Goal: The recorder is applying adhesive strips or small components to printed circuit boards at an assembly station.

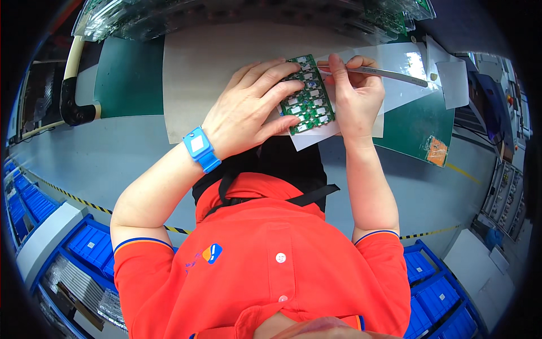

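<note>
A green circuit board panel (309,101) with rows of small silvery parts lies tilted near the front edge of the table. My left hand (254,101) rests over its left side, fingers spread across it and thumb at its lower edge. A blue strap (201,148) circles my left wrist. In my right hand (357,93), metal tweezers (395,75) are pinched between thumb and fingers. Their tips reach the board's upper right edge; whether they touch a part is too small to tell. White paper (307,140) shows from under the board.
Brown sheeting (192,85) covers the middle of the green table (127,73). Clear trays with more green boards (389,20) stand along the back. White sheets (415,59) lie to the right. Blue bins (93,246) stand behind me on both sides. A tan pipe with black elbow (72,101) is at left.
</note>
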Demonstrator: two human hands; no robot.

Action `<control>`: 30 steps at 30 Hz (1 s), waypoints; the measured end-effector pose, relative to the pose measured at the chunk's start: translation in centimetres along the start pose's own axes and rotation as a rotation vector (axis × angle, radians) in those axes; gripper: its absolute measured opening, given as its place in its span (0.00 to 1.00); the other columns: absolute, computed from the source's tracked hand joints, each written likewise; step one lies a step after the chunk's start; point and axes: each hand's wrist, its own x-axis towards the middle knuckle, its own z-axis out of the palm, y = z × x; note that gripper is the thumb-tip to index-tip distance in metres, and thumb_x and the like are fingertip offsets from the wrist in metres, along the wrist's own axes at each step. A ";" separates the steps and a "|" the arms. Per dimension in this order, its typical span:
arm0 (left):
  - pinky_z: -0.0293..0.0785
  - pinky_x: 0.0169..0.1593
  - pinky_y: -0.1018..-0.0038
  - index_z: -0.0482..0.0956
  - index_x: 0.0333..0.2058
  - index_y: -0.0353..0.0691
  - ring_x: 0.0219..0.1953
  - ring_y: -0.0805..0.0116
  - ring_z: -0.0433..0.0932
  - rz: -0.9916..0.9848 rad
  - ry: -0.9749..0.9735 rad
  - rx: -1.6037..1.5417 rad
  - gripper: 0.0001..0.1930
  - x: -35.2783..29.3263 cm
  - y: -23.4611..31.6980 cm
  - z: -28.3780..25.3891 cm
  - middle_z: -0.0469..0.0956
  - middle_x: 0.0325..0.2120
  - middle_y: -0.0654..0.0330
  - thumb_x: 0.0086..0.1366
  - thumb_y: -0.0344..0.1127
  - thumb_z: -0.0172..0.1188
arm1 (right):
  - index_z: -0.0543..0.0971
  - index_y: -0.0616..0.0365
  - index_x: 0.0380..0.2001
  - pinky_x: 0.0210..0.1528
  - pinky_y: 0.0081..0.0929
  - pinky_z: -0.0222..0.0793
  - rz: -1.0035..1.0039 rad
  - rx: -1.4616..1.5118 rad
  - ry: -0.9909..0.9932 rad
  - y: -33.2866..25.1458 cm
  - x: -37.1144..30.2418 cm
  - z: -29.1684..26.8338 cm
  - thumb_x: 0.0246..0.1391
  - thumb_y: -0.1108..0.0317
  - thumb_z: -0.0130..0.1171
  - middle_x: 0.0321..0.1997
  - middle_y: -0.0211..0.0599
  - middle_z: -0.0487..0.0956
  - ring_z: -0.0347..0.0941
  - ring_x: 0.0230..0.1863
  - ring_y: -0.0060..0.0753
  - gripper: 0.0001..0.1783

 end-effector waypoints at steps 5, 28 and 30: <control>0.57 0.65 0.58 0.71 0.52 0.46 0.63 0.57 0.62 -0.012 -0.028 0.016 0.24 -0.1 0.0 0.0 0.66 0.60 0.61 0.59 0.47 0.62 | 0.70 0.61 0.31 0.33 0.17 0.75 -0.016 -0.028 0.014 0.0 0.0 0.1 0.54 0.73 0.65 0.27 0.38 0.82 0.82 0.31 0.26 0.12; 0.69 0.45 0.64 0.71 0.48 0.48 0.58 0.62 0.67 0.173 -0.147 0.294 0.24 1.8 -1.0 -1.3 0.70 0.57 0.66 0.60 0.56 0.57 | 0.68 0.55 0.34 0.37 0.14 0.69 -0.075 0.011 0.062 0.2 0.1 -4.0 0.59 0.69 0.62 0.32 0.40 0.82 0.78 0.30 0.21 0.11; 0.70 0.45 0.64 0.71 0.48 0.48 0.57 0.62 0.68 0.194 -0.162 0.315 0.24 2.2 -0.9 -1.7 0.70 0.57 0.65 0.60 0.57 0.57 | 0.68 0.55 0.34 0.38 0.14 0.69 -0.017 0.005 0.068 0.3 -0.1 -4.0 0.59 0.70 0.61 0.32 0.40 0.82 0.78 0.30 0.21 0.10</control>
